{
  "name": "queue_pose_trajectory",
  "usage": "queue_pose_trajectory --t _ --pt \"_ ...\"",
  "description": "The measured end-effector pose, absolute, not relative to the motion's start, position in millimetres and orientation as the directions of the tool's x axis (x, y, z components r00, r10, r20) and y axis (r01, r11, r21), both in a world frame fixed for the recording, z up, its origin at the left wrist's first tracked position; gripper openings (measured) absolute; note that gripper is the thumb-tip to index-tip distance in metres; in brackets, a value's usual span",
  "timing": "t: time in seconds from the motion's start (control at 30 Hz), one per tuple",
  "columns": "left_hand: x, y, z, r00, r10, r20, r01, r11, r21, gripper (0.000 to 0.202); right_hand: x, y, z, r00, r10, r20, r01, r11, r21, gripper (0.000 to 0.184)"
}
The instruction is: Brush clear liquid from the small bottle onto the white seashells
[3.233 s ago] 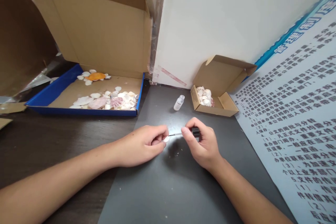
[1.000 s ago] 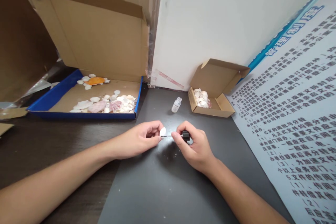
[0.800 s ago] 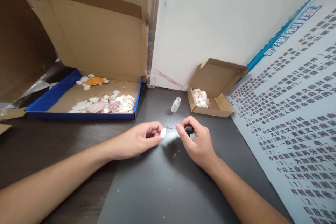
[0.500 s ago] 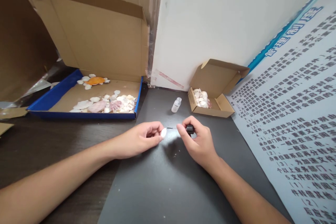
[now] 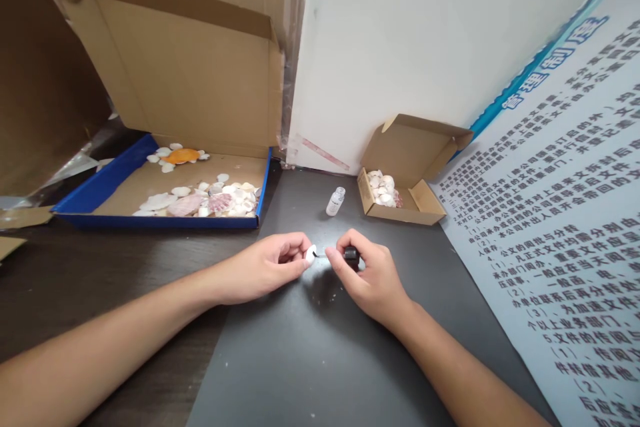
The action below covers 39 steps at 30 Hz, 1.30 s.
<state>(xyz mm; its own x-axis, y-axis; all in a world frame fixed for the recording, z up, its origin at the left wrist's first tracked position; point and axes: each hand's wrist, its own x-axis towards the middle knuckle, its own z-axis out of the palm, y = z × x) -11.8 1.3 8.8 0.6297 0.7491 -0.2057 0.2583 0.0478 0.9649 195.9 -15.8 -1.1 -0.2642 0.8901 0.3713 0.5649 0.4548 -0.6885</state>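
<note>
Between thumb and fingers, my left hand [image 5: 277, 263] pinches a small white shell [image 5: 311, 253] by its edge. My right hand [image 5: 373, 273] grips the black cap of a thin brush [image 5: 351, 256]. The brush's dark tip lies against the shell's face. Beyond the hands, a small clear glass bottle [image 5: 335, 202] with a pale label stands upright and uncapped on the dark grey mat [image 5: 280, 360].
At the left, a blue-edged cardboard box [image 5: 155, 220] with its lid raised holds many shells [image 5: 220, 202] and an orange turtle-like shell figure [image 5: 181, 156]. A smaller open carton [image 5: 400, 213] at the right contains shells. A printed poster [image 5: 565, 213] borders the right side.
My right hand has moved left and slightly down, bringing the brush tip from just beside the shell onto it. My left hand and the shell have stayed nearly still.
</note>
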Motion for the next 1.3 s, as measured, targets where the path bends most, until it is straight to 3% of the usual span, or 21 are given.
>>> queue_pose_trajectory --t 0.1,0.27,0.43,0.6,0.77,0.97,1.3 --pt "-12.0 1.4 8.2 0.634 0.746 -0.203 0.261 0.041 0.964 0.025 196.3 -15.5 -0.4 -0.208 0.904 0.374 0.59 0.421 -0.689 0.028" --pt "-12.1 1.6 8.4 0.632 0.75 -0.192 0.262 0.027 0.965 0.026 194.6 -16.4 0.1 -0.298 0.878 0.374 0.558 0.478 -0.678 0.027" --pt "-11.9 1.4 9.1 0.635 0.746 -0.2 0.269 0.03 0.963 0.029 195.3 -15.4 0.6 -0.187 0.898 0.398 0.596 0.425 -0.681 0.028" --pt "-11.3 2.0 7.6 0.633 0.75 -0.192 0.245 0.041 0.969 0.027 194.6 -16.1 0.2 -0.276 0.88 0.387 0.571 0.474 -0.67 0.027" --pt "-12.4 1.5 8.5 0.634 0.746 -0.204 0.251 0.051 0.967 0.025 195.1 -14.7 -0.4 -0.187 0.905 0.382 0.602 0.413 -0.683 0.028" --pt "-13.2 0.7 10.0 0.633 0.747 -0.201 0.248 0.051 0.968 0.025 193.6 -17.9 -1.0 -0.309 0.889 0.337 0.539 0.456 -0.709 0.026" --pt "-12.7 1.5 6.9 0.614 0.761 -0.212 0.246 0.07 0.967 0.03 193.3 -16.9 -2.8 -0.311 0.907 0.283 0.558 0.415 -0.718 0.028"
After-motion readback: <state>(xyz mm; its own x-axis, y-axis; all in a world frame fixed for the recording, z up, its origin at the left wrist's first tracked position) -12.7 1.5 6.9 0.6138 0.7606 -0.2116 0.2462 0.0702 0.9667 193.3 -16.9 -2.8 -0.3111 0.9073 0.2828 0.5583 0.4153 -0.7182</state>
